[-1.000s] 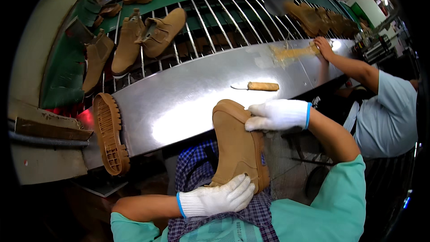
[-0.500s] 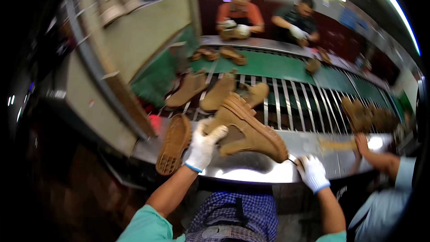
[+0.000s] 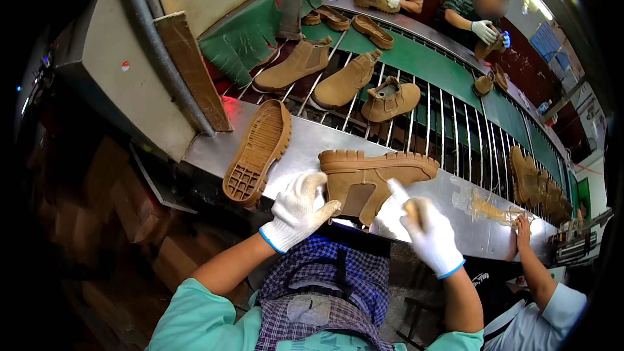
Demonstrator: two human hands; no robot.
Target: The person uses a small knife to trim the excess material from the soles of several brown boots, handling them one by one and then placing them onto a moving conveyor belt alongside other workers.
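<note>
Item: tan suede ankle boot with lugged sole (image 3: 374, 175), lying sole-up on steel bench (image 3: 312, 140). Left gloved hand (image 3: 296, 211) rests open against its shaft, steadying it; right gloved hand (image 3: 426, 231) closed round a small wooden-handled tool (image 3: 413, 211).

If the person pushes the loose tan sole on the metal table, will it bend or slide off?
The sole looks thick and lugged, so probably fairly stiff. Its end overhangs the table edge, so a push might tip it off. Smooth metal likely lets it slide.
</note>
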